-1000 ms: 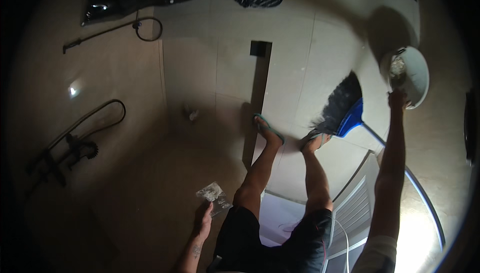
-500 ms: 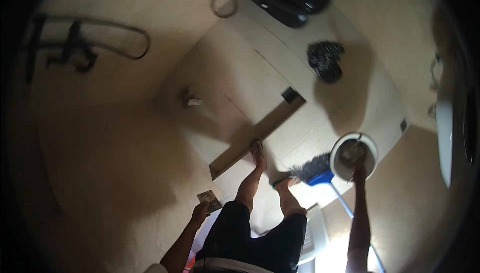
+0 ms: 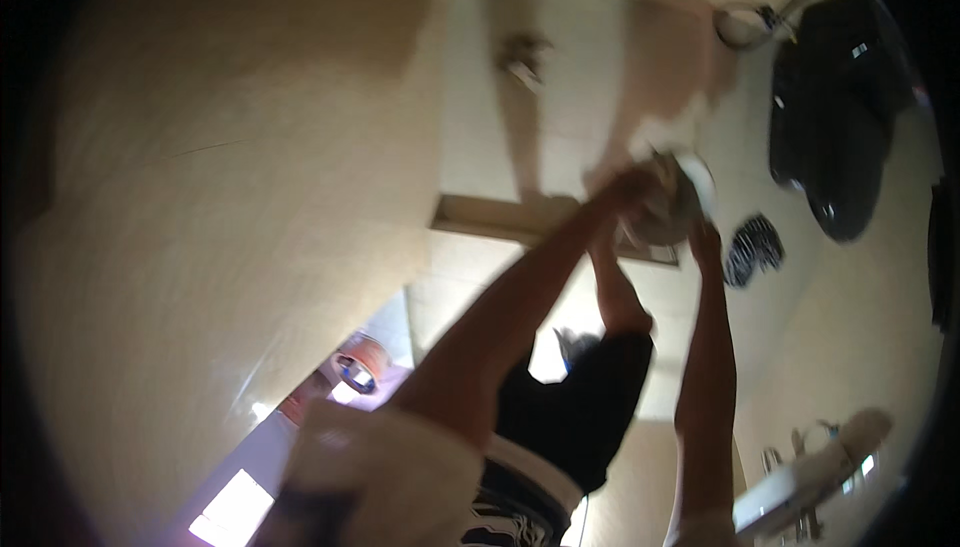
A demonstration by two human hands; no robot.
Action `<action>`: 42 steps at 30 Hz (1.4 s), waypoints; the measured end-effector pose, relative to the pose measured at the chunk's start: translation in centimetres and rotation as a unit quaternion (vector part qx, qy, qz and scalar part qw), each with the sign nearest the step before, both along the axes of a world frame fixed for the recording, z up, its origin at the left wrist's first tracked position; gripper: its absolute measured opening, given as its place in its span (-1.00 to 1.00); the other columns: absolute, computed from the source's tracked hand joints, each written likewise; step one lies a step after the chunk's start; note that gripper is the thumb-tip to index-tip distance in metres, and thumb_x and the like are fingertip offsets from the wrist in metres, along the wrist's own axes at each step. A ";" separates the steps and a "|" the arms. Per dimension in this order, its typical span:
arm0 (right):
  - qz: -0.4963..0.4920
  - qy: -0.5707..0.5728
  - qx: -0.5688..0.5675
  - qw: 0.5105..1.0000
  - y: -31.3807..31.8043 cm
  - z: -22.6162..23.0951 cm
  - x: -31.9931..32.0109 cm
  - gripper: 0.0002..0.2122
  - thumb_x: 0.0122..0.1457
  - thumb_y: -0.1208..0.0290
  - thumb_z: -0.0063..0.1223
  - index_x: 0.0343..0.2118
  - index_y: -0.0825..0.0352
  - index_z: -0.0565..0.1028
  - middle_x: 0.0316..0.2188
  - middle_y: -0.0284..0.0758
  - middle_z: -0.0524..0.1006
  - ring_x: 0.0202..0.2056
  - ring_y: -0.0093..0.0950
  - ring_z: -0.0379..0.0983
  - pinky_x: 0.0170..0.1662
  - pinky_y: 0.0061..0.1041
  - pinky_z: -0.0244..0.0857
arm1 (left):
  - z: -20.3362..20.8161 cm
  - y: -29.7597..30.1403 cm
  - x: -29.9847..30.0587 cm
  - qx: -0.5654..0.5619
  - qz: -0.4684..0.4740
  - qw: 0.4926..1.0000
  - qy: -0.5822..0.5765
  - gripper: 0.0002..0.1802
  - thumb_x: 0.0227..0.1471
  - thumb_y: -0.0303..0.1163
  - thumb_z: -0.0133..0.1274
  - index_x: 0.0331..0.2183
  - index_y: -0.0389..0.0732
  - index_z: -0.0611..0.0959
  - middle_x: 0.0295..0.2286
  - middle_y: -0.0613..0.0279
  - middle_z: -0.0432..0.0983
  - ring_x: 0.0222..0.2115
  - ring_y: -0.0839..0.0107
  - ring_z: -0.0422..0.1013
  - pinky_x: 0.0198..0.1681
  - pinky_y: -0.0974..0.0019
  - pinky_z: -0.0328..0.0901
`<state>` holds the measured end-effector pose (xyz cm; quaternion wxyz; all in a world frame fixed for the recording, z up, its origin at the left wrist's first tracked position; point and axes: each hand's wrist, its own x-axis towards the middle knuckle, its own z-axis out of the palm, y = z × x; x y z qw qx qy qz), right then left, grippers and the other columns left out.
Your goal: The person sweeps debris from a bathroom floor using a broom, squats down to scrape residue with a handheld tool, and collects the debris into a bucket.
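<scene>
A white bucket (image 3: 698, 182), with a greyish inside, is tilted out in front of me above the tiled floor. My right hand (image 3: 705, 239) is closed on its near right edge. Across the bucket's left side reaches my left hand (image 3: 635, 192); motion smears its fingers, so whether it grips the rim or holds something in the mouth does not show. The flat brown square piece is not visible now. Below the bucket runs a long recess (image 3: 485, 215) in the floor.
A black toilet (image 3: 840, 107) hangs at the right wall, with a crumpled black bag (image 3: 755, 249) near it. A white basin (image 3: 800, 492) is at lower right. Small dark debris (image 3: 525, 57) lies on the far floor. A reddish bucket (image 3: 360, 362) stands at lower left.
The view has turned and my body has swung left. The bucket has moved from the right, beside the broom, to over the recess. My left hand has come across to it.
</scene>
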<state>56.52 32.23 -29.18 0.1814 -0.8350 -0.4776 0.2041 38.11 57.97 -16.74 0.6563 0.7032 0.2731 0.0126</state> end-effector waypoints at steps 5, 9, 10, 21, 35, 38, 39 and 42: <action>-0.096 -0.004 -0.133 0.986 22.3 -2.6 6.3 -0.83 0.17 0.32 -0.17 -0.30 0.26 0.42 -0.35 -0.12 0.53 -0.26 -0.13 0.47 -0.24 -0.15 0.35 | -1.5 11.5 -6.4 0.257 -0.088 0.962 0.015 -0.54 0.17 -0.07 -0.15 -0.05 -0.20 0.47 -0.42 0.18 0.46 -0.42 0.29 0.37 -0.30 0.21 0.28; -0.043 -0.064 -0.174 0.982 36.4 -10.4 13.0 -0.80 0.17 0.26 -0.18 -0.32 0.20 0.47 -0.35 -0.19 0.55 -0.23 -0.17 0.48 -0.22 -0.10 0.35 | -7.4 19.7 -13.3 -0.171 0.206 0.914 0.306 -0.49 0.14 0.01 -0.18 -0.09 -0.20 0.49 -0.26 0.28 0.47 -0.27 0.50 0.35 -0.15 0.37 0.26; -0.023 -0.057 -0.193 0.979 38.3 -13.0 13.9 -0.81 0.16 0.26 -0.17 -0.33 0.20 0.48 -0.36 -0.18 0.54 -0.24 -0.16 0.48 -0.22 -0.10 0.36 | -9.5 21.3 -15.2 -0.192 0.265 0.893 0.310 -0.51 0.13 -0.01 -0.17 -0.10 -0.21 0.47 -0.22 0.25 0.46 -0.22 0.45 0.37 -0.12 0.31 0.28; 0.095 -0.155 -0.187 0.965 38.3 -17.0 5.4 -0.30 0.00 0.11 0.14 0.18 0.31 0.16 0.12 -0.05 0.19 0.15 -0.15 0.12 0.13 -0.06 0.04 | -27.2 26.3 -11.1 -0.401 0.301 0.852 0.153 -0.52 0.13 -0.13 -0.09 -0.02 -0.23 0.37 -0.09 0.20 0.39 -0.04 0.34 0.32 0.03 0.12 0.20; -0.367 0.422 0.221 0.799 55.4 -38.5 -7.1 -0.82 0.22 0.39 -0.13 -0.30 0.44 0.42 -0.40 -0.22 0.50 -0.27 -0.49 0.41 -0.24 -0.39 0.27 | -50.5 34.2 -2.2 -0.019 0.116 0.985 0.130 -0.75 0.05 -0.24 0.06 -0.24 -0.16 0.57 -0.07 0.11 0.34 0.03 0.27 0.23 0.07 0.24 0.11; -0.232 0.234 0.152 0.932 59.8 -40.5 0.2 -0.82 0.22 0.40 -0.13 -0.25 0.42 0.41 -0.37 -0.12 0.52 -0.29 -0.22 0.47 -0.22 -0.27 0.28 | -52.4 33.7 -5.3 0.097 0.250 0.960 0.082 -0.66 0.02 -0.27 0.06 -0.16 -0.19 0.50 0.01 0.01 0.23 0.09 0.12 0.13 0.11 0.13 0.07; -0.135 0.106 0.136 0.976 62.0 -41.4 3.0 -0.80 0.21 0.40 -0.12 -0.20 0.41 0.41 -0.35 -0.09 0.52 -0.28 -0.13 0.47 -0.21 -0.23 0.29 | -53.2 33.5 -6.3 0.159 0.303 0.935 0.092 -0.57 0.00 -0.23 0.07 -0.09 -0.19 0.45 0.05 -0.03 0.18 0.11 0.07 0.08 0.13 0.08 0.03; -0.004 0.040 0.167 0.985 68.9 -44.9 6.3 -0.83 0.15 0.41 0.00 -0.28 0.40 0.41 -0.40 -0.06 0.49 -0.37 -0.18 0.46 -0.27 -0.27 0.27 | -56.6 33.1 -7.0 0.285 0.358 0.878 0.142 -0.24 -0.08 -0.09 0.13 0.08 -0.19 0.22 0.15 -0.14 -0.05 0.19 -0.07 -0.09 0.20 -0.08 -0.14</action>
